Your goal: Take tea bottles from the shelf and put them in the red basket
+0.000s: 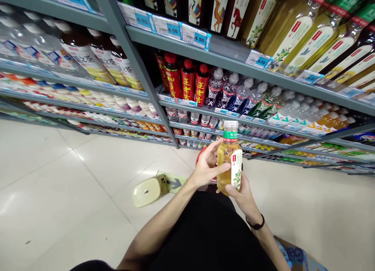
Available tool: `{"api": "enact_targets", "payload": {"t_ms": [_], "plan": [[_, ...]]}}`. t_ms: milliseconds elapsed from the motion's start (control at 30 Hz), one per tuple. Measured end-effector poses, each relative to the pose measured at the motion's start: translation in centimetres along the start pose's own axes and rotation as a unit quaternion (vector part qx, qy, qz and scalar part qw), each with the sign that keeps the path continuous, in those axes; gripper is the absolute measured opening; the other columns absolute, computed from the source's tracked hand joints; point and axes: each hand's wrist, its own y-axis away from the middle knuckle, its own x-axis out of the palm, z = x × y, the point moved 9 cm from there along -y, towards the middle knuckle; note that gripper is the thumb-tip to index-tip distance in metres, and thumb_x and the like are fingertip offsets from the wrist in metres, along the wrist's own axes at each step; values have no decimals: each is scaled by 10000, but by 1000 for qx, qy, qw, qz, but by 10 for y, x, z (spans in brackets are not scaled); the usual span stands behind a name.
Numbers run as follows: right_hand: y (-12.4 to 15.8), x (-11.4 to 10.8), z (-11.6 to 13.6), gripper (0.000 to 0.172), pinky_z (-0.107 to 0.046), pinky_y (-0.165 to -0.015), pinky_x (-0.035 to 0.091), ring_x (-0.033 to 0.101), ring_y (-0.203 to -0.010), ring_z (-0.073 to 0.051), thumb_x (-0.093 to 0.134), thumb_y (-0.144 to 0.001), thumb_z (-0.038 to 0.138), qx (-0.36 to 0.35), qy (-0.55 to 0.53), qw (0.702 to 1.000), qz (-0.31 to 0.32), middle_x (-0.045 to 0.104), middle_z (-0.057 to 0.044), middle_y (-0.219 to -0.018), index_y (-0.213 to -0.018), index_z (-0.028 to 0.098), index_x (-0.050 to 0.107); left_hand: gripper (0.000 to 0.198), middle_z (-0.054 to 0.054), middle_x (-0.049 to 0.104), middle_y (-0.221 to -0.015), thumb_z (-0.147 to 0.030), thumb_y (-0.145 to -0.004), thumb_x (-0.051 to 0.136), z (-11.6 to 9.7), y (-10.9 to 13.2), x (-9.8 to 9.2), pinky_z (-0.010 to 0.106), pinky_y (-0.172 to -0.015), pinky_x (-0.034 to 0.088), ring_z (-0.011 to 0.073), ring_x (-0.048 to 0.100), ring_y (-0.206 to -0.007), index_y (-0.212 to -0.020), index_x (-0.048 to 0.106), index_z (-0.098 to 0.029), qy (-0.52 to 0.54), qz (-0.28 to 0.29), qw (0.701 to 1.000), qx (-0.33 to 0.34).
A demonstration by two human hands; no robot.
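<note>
A bottle of yellow tea (230, 157) with a white cap and a green and white label stands upright in front of me, held in both hands. My left hand (206, 167) wraps its side from the left, thumb across the front. My right hand (241, 192) cups it from below and behind; a black band sits on that wrist. Both hands are closed on the bottle. A red object partly shows behind my left hand, mostly hidden.
Shop shelves (205, 48) full of drinks run across the view: red bottles (187, 81), clear water bottles, yellow tea bottles (307, 40) above, blue price tags (166, 28). A pale green stool (149, 189) stands on the tiled floor at left. A box corner shows bottom right.
</note>
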Motion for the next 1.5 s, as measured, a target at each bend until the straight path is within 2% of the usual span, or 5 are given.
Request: {"api": "enact_targets", "payload": {"t_ms": [267,533,1233,1367,1500], "plan": [[5,-2,9,561,-365,-924,664,755,-1101,-251,862,-852,322,-17,74,997,-7,732,-87,-1286,-1332,246,581,757,142,623,-1459,-167,-799,891,-7,5,9,351,-1119,531,271,621,-1345,-1469,543,-210,-2,45,999,20],[6,-2,19,648,-315,-1030,611,717,-1198,-225,826,-889,256,-76,140,987,-30,689,-83,-1375,-1461,259,522,737,164,522,-1573,-150,-814,874,-4,11,13,466,-1251,426,335,503,-1483,-1460,525,-217,21,74,997,-11],[7,-23,33,738,-470,-1043,618,712,-1205,-305,835,-854,342,-185,343,909,-149,674,-159,-1389,-1488,199,487,818,182,533,-1566,-248,-789,915,-3,3,22,458,-1163,516,379,526,-1450,-1514,539,-216,9,96,994,-51],[4,-28,31,745,-469,-1034,618,717,-1177,-304,839,-843,353,-164,333,917,-147,683,-160,-1368,-1482,195,491,743,177,550,-1547,-251,-843,868,-2,1,25,414,-1118,549,346,583,-1396,-1503,530,-206,10,96,994,-48],[0,-29,30,686,-418,-854,661,753,-941,-279,888,-752,383,-114,317,933,-125,758,-121,-1161,-1338,189,589,717,159,580,-1517,-303,-821,896,5,-4,17,379,-1102,546,313,633,-1321,-1439,549,-196,-23,27,998,-60]]}}
